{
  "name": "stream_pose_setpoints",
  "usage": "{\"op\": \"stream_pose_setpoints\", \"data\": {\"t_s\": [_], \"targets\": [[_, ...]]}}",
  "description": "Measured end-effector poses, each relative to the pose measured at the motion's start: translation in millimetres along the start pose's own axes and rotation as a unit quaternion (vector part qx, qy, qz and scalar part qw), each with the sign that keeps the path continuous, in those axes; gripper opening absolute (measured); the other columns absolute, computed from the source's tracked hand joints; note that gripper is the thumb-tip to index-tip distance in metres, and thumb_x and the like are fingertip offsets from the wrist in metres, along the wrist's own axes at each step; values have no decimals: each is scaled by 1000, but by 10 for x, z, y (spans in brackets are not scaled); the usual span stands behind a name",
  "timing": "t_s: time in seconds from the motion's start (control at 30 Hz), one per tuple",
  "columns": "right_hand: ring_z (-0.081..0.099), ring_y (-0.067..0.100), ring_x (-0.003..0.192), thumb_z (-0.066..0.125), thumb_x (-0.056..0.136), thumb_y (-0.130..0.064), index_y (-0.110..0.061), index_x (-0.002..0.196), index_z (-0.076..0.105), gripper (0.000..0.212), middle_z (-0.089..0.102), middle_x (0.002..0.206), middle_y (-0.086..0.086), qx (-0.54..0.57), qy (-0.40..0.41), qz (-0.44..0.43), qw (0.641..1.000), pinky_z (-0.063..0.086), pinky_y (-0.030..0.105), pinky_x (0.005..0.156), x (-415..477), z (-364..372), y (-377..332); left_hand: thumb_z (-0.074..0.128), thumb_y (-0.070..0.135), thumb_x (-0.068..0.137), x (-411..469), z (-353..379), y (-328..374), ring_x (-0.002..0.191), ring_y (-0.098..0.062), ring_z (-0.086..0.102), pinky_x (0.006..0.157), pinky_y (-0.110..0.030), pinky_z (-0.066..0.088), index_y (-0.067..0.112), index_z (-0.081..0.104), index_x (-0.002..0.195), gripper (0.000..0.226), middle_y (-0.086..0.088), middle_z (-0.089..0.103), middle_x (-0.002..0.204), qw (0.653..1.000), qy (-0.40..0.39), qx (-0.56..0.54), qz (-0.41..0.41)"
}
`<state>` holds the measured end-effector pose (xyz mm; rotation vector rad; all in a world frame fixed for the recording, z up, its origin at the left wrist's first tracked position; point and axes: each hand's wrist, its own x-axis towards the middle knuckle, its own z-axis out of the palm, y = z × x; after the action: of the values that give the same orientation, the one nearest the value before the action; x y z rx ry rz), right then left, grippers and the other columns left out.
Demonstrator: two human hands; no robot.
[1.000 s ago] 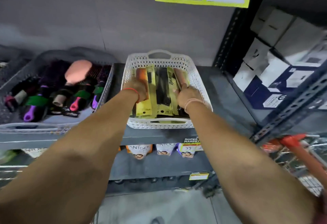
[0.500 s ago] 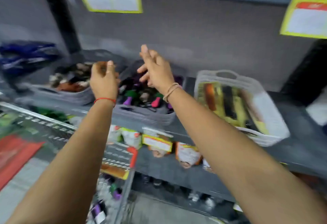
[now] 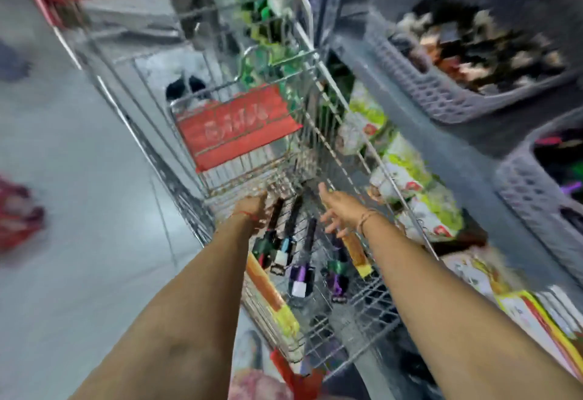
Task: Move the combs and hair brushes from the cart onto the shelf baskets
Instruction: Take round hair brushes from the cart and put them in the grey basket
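Packaged hair brushes (image 3: 298,260) with dark handles lie in the wire cart (image 3: 347,159). Right hand (image 3: 339,210), at 3 o'clock of them, has its fingers spread; left hand (image 3: 252,207) is blurred, fingers unclear.

You see a wire cart (image 3: 318,109) standing on the grey floor (image 3: 79,210), its side just beside the shelf (image 3: 492,159). Packaged brushes (image 3: 299,276) and combs (image 3: 265,286) lie on the cart's bottom. Two grey baskets (image 3: 419,84) sit on the shelf near its front edge.
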<state>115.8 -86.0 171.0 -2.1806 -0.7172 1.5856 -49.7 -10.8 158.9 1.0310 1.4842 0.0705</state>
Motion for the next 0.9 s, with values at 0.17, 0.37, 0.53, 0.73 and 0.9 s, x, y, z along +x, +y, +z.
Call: {"op": "stream_pose_setpoints", "data": {"t_s": [0.17, 0.37, 0.53, 0.73, 0.9], "targets": [[45, 36, 126, 45, 94, -31, -2, 135, 36, 52, 42, 141, 21, -82, 1, 14, 997, 49, 27, 79, 850, 215, 394, 48, 28, 94, 746, 367, -383, 110, -28, 64, 96, -33, 50, -4, 57, 119, 42, -26, 61, 121, 997, 42, -1, -66], [59, 32, 109, 73, 75, -32, 0, 119, 50, 59, 61, 121, 20, -131, 35, 114, 984, 49, 35, 84, 1485, 649, 998, 68, 22, 81, 1238, 865, -821, 115, -32, 57, 89, -33, 42, 1, 60, 120, 45, -20, 60, 128, 980, 92, 169, -47], [57, 28, 76, 73, 71, -27, -11, 102, 37, 50, 67, 102, 15, -70, 134, 145, 978, 42, 28, 63, 1553, 983, 1207, 74, 25, 74, 1426, 1103, -1149, 130, -32, 35, 109, -34, 32, 11, 42, 138, 72, -17, 37, 141, 951, 104, 290, 27], [57, 27, 106, 72, 74, -29, -19, 134, 31, 73, 50, 132, 8, -158, 227, 72, 958, 43, 29, 66, 1565, 696, 1117, 64, 37, 79, 1505, 1160, -1169, 125, -32, 37, 107, -41, 36, 6, 51, 118, 52, -17, 41, 133, 931, 130, 340, 35], [51, 29, 115, 48, 91, -37, -6, 120, 57, 44, 50, 132, 17, -55, 124, 15, 991, 46, 40, 98, 1681, 638, 1033, 67, 20, 74, 1523, 1073, -1105, 98, -28, 59, 89, -27, 53, 1, 62, 108, 39, -13, 63, 103, 977, 153, 150, 1]]}}
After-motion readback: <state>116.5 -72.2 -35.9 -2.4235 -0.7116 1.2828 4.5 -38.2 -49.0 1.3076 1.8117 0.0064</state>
